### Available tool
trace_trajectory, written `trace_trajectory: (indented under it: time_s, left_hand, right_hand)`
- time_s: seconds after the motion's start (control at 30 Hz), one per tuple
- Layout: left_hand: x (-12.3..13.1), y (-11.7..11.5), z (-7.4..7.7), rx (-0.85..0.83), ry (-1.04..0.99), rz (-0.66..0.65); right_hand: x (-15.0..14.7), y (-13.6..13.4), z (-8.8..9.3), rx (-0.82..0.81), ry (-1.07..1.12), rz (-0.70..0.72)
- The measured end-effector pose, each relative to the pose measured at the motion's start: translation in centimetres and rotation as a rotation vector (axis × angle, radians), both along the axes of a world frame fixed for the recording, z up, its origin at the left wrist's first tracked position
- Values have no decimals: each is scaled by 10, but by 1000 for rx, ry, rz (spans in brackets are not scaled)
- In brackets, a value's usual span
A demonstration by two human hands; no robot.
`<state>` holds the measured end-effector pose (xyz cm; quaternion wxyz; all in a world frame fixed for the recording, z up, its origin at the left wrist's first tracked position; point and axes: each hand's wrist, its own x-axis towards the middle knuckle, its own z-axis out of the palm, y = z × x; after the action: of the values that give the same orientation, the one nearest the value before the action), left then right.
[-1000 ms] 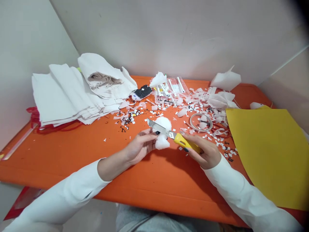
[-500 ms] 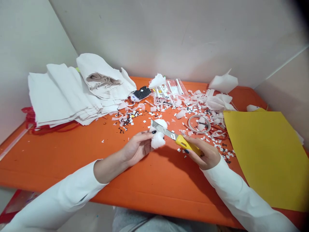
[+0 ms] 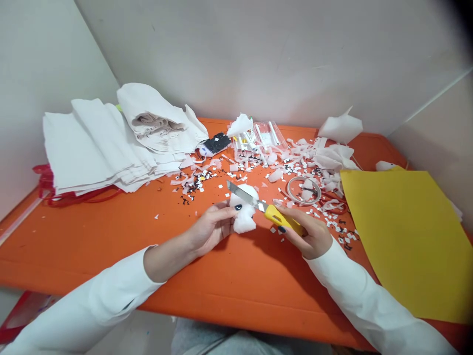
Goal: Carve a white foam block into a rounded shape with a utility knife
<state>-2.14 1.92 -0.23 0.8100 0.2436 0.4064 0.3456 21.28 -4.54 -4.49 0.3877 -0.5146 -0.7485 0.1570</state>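
A small white foam piece (image 3: 244, 223) with a notched outline is pinched between the thumb and fingers of my left hand (image 3: 216, 224), a little above the orange table (image 3: 221, 281). My right hand (image 3: 308, 229) is closed around the yellow handle of a utility knife (image 3: 284, 220). Its long metal blade is out, points to the upper left and lies across the upper part of the foam. Whether the edge bites into the foam I cannot tell. The fingers of my left hand behind the foam are partly hidden.
White cloth sheets (image 3: 96, 143) lie stacked at the left. Markers in a clear case (image 3: 268, 134), a black object (image 3: 216, 143) and a tape roll (image 3: 304, 191) sit farther back among foam and paper scraps (image 3: 325, 155). A yellow sheet (image 3: 406, 241) covers the right side.
The knife and my right hand have shifted slightly left. The foam piece has tilted a little and sits slightly lower, still in my left hand.
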Motion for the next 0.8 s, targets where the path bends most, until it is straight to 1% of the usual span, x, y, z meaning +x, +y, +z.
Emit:
trace_trajectory:
  time_s: [0.13,0.23,0.37,0.6,0.7,0.8]
  left_hand:
    - [1,1,1,2,2,-6]
    - [-1,1,0,-9,12,-13]
    - [-3,1,-3,18,-1,-27]
    - [-6,1,-8,69,24,-94]
    - [-10,3,-8,81,29,-158]
    - [-11,5,-7,62,-23,-199]
  right_hand:
    - [2,0,-2,-30,8,-3]
    - [2,1,-3,-14,13,6]
    - [5,1,-5,-4,-8,16]
    - [6,2,-5,-19,-10,7]
    - [8,0,-6,-42,24,32]
    - [7,-2,-8,-70,31,52]
